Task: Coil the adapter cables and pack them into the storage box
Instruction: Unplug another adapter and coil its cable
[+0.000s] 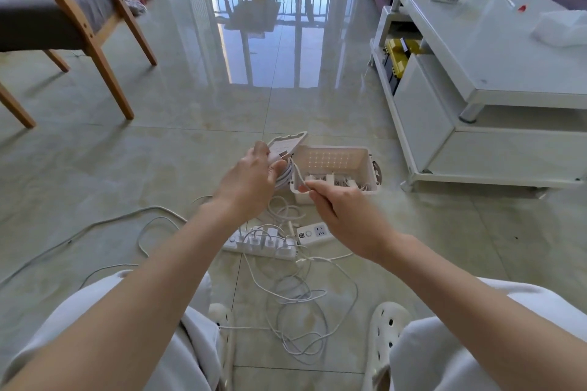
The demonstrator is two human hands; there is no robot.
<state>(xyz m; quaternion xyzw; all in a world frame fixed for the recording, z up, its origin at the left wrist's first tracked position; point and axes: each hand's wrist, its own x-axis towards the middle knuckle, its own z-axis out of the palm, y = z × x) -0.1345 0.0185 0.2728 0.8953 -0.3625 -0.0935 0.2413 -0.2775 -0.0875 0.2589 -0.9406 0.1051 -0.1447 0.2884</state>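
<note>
My left hand (254, 173) holds a coil of white cable (285, 175) with a USB plug sticking out near the thumb. The loose end of that cable runs to my right hand (336, 206), which pinches it just in front of the storage box (368, 165). The white box stands open on the floor and holds several white adapters and cables; its lid (286, 141) lies tilted behind my left hand. A white power strip (263, 243) with several adapters plugged in lies on the floor below my hands. Loose white cables (298, 298) tangle between my feet.
A second small white socket block (314, 232) lies beside the power strip. A white coffee table (495, 51) stands at the right, a wooden chair (63, 9) at the left. Another long cable (95, 225) trails left across the glossy tiles. My white sandals (387, 327) are near the tangle.
</note>
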